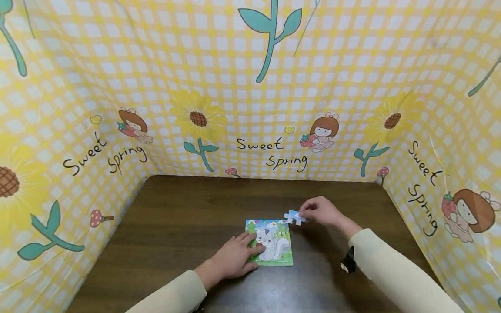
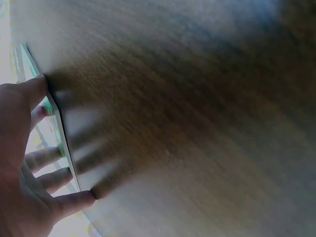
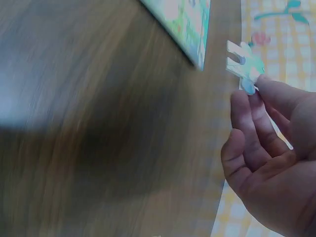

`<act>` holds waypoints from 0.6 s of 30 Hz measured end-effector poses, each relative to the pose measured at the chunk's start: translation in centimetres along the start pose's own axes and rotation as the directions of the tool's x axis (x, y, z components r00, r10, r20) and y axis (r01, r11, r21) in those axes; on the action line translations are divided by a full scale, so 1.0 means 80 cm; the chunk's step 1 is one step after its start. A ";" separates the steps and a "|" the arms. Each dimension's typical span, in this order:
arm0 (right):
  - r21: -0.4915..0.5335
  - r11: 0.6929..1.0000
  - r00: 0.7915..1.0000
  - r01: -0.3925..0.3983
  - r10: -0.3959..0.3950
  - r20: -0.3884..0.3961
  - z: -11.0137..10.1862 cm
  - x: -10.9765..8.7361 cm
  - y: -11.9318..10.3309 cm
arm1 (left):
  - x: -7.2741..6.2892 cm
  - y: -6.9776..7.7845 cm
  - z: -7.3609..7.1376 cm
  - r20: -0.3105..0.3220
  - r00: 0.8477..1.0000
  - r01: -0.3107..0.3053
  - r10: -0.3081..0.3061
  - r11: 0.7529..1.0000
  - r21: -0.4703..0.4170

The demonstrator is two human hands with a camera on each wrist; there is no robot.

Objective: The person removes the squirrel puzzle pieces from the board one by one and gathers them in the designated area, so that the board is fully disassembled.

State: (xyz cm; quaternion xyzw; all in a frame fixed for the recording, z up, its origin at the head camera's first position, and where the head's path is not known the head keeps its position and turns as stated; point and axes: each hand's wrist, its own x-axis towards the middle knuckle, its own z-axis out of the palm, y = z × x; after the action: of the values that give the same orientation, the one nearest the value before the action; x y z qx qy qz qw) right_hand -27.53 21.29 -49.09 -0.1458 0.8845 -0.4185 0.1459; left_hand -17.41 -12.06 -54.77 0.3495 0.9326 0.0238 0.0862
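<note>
A square jigsaw puzzle [image 1: 278,256] with a grey-and-white squirrel on green grass lies flat on the brown table. My left hand [image 1: 234,257] rests on its left side with the fingers spread, fingertips on the picture. In the left wrist view, the thumb of the left hand [image 2: 29,148] touches the board's edge. Just off the puzzle's upper right corner, my right hand [image 1: 324,211] pinches a blue-and-white puzzle piece [image 1: 292,217] between thumb and fingers. The right wrist view shows the piece [image 3: 254,66] held above the table, apart from the board [image 3: 185,24].
The wooden table [image 1: 188,204] stretches around the puzzle on all sides. A yellow checked cloth [image 1: 250,108] with flowers and lettering encloses its back, left and right. A small black object [image 1: 348,261] sits under the right sleeve near the wrist.
</note>
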 end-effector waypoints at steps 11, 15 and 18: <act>-0.107 0.993 0.998 -0.054 0.057 0.028 -0.049 -0.027 0.050 | -0.003 0.003 -0.001 -0.001 1.000 -0.004 0.004 1.000 -0.012; -0.164 0.986 0.999 -0.027 0.035 0.041 -0.053 -0.028 0.060 | -0.003 0.003 -0.001 0.000 1.000 0.000 0.000 1.000 -0.010; -0.191 0.981 0.998 -0.021 0.032 0.053 -0.054 -0.029 0.065 | -0.003 0.002 0.000 -0.001 1.000 0.004 -0.004 1.000 -0.010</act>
State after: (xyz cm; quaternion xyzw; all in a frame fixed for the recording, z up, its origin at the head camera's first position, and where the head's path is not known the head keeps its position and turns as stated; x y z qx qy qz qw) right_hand -27.78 28.34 -50.25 -0.1588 0.9179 -0.3259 0.1614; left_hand -17.10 -12.10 -54.70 0.3473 0.9332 0.0283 0.0875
